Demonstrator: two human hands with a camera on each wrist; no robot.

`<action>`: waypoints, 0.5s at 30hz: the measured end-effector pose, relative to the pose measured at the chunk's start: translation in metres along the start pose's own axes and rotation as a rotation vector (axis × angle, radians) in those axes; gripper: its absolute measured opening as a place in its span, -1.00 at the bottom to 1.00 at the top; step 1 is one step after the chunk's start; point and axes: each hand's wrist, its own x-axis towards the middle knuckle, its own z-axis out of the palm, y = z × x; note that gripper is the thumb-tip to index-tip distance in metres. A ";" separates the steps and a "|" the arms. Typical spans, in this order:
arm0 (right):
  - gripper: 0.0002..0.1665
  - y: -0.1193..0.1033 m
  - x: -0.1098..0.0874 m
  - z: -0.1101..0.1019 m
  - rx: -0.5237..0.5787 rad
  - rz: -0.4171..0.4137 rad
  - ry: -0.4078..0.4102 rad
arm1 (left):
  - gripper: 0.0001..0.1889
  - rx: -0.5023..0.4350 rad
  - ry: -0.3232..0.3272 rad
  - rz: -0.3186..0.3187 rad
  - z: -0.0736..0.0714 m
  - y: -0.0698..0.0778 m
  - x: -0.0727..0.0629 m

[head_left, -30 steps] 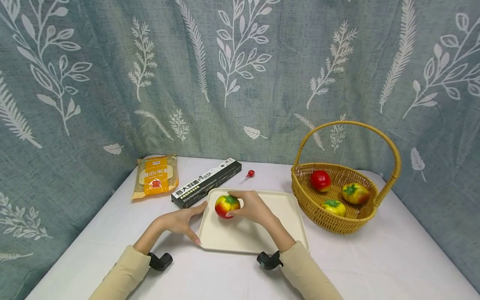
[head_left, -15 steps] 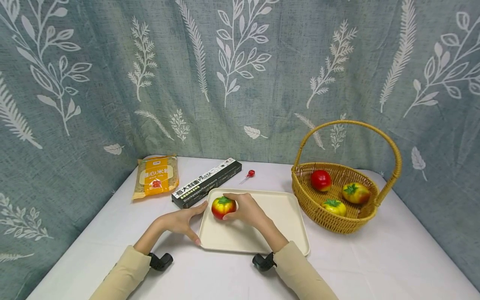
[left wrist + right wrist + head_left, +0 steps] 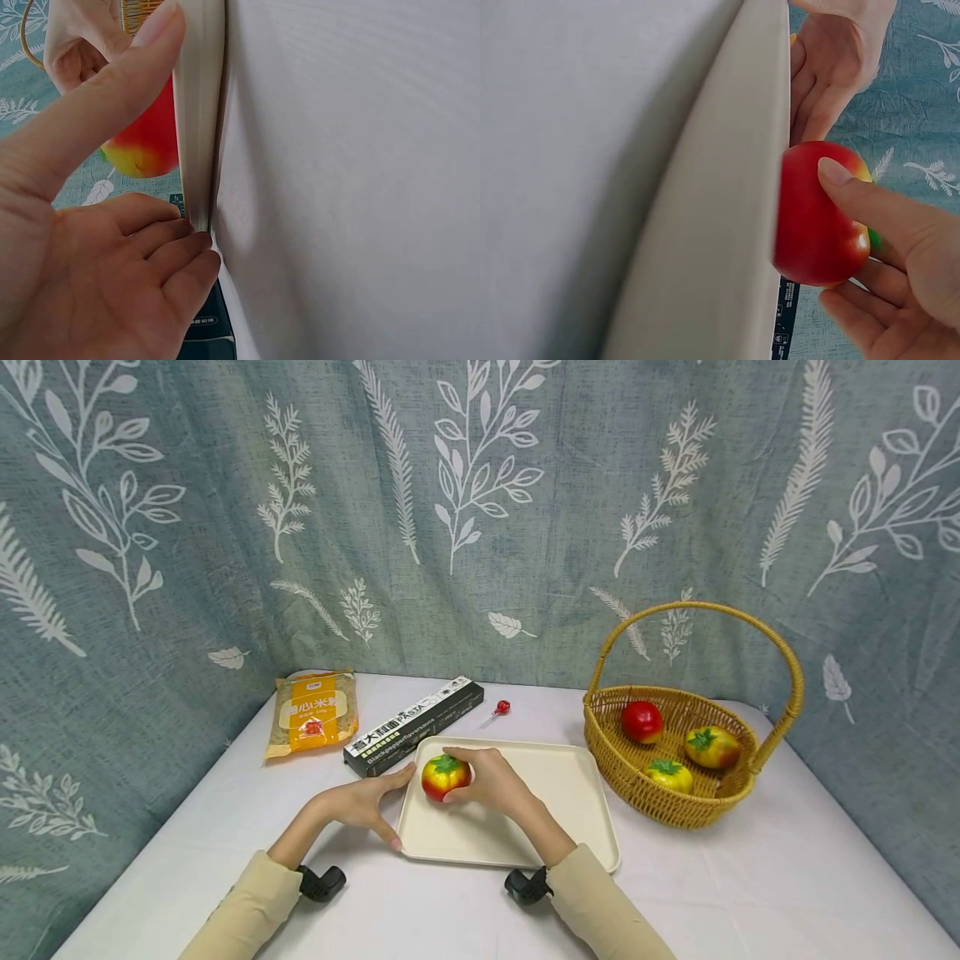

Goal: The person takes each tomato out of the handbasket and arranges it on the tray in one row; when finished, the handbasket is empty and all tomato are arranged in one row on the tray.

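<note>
A red and yellow tomato (image 3: 446,777) with a green leafy top is at the left end of a cream tray (image 3: 540,793). My right hand (image 3: 491,783) grips it from the right; in the right wrist view the thumb lies across its red side (image 3: 817,225), with the fingers behind and below. My left hand (image 3: 360,806) is at the tray's left edge, thumb by the front corner and fingers spread towards the back corner. From the left wrist, those fingertips (image 3: 196,259) show against the tray's side (image 3: 196,135), the palm holding nothing.
A wicker basket (image 3: 678,806) with a tall handle stands right of the tray, holding several tomato-like fruits. Behind the tray lie a black and white pasta box (image 3: 412,727) and a red-topped small item (image 3: 501,707). An orange food packet (image 3: 312,712) is at the back left.
My right hand has moved the tomato a little left towards the tray's left edge, turning its leafy top more upward. The left hand stays at the tray's edge.
</note>
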 end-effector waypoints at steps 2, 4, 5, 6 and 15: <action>-0.19 0.000 0.000 0.000 -0.001 0.000 -0.003 | 0.25 -0.001 -0.002 -0.002 0.000 0.000 0.000; -0.17 0.000 0.000 0.000 0.000 0.004 -0.005 | 0.25 -0.003 -0.003 -0.001 0.000 0.000 0.000; -0.17 0.001 0.000 0.000 0.001 0.006 -0.007 | 0.25 -0.003 -0.004 0.000 0.000 0.000 0.000; -0.16 0.000 0.000 -0.001 0.003 0.008 -0.008 | 0.25 -0.004 -0.005 0.001 0.000 0.000 0.001; -0.13 0.004 -0.002 -0.009 0.010 -0.029 -0.029 | 0.26 -0.012 -0.004 0.004 0.000 0.000 0.000</action>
